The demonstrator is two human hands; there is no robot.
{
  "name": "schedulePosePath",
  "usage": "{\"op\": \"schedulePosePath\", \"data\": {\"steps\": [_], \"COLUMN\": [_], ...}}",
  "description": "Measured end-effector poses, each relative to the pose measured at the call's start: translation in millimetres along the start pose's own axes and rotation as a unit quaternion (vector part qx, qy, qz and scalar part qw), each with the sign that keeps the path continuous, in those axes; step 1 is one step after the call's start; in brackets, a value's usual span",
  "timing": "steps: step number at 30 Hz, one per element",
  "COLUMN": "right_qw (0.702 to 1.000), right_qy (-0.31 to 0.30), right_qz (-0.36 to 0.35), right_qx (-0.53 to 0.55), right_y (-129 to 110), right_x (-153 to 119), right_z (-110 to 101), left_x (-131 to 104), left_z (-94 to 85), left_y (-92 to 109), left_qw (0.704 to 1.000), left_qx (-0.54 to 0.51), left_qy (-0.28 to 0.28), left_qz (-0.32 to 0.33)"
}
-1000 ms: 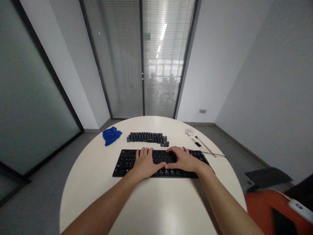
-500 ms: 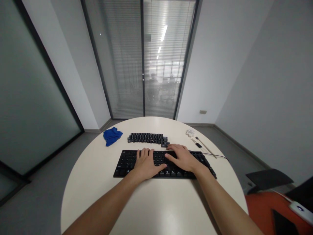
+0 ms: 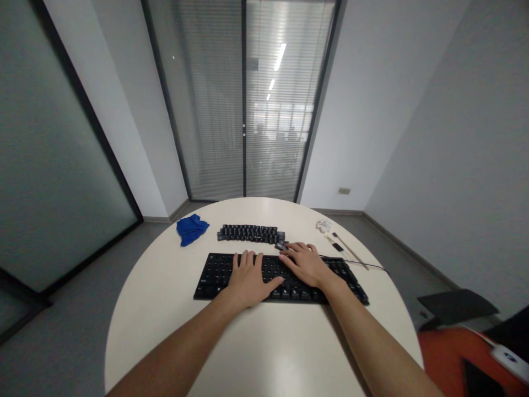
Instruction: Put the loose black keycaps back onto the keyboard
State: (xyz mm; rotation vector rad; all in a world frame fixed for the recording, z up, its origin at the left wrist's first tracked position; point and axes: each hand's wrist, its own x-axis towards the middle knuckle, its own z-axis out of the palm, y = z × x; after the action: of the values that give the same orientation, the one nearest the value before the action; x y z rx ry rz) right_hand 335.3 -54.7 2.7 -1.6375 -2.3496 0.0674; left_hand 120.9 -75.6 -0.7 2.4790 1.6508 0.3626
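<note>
A black keyboard (image 3: 211, 278) lies lengthwise across the table in front of me; many of its spots show small round mounts without caps. My left hand (image 3: 247, 278) rests on the left-middle part of it, fingers spread and thumb out to the right. Above the keyboard's back edge, my right hand (image 3: 305, 263) has thumb and fingertips together at a wide black keycap (image 3: 281, 246), which sits tilted. Just behind it stand rows of loose black keycaps (image 3: 248, 234). The right forearm hides part of the keyboard's right side.
A crumpled blue cloth (image 3: 192, 229) lies at the back left. On the right are a thin wooden-handled brush (image 3: 351, 252), a small black-ended tool (image 3: 338, 247) and a crumpled whitish wad (image 3: 323, 226). A cable (image 3: 374, 266) runs off the table's right edge, near an orange chair (image 3: 446, 358).
The wide keycap at the row's right end has gone from lying flat to tilted, with my right thumb brought up to it. My left hand stays on the keyboard.
</note>
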Motion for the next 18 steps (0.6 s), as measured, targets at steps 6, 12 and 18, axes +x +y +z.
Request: {"op": "schedulePosePath", "data": {"steps": [6,12,18], "right_qw": [0.998,0.984,0.979], "right_qy": [0.005,0.063,0.055], "right_qz": [-0.005,0.043,0.039], "right_qx": [0.059,0.164,0.193], "right_y": [1,15,20], "right_x": [-2,-7,-8], "right_z": [-8,-18,-14], "left_x": [-1,-1,0], "left_z": [-2.6,-3.2,0.6], "left_y": [1,1,-1], "left_qw": [1.0,1.0,1.0], "left_qx": [0.008,0.002,-0.002], "left_qy": [-0.007,-0.012,-0.01], "left_qz": [0.0,-0.001,-0.001]}}
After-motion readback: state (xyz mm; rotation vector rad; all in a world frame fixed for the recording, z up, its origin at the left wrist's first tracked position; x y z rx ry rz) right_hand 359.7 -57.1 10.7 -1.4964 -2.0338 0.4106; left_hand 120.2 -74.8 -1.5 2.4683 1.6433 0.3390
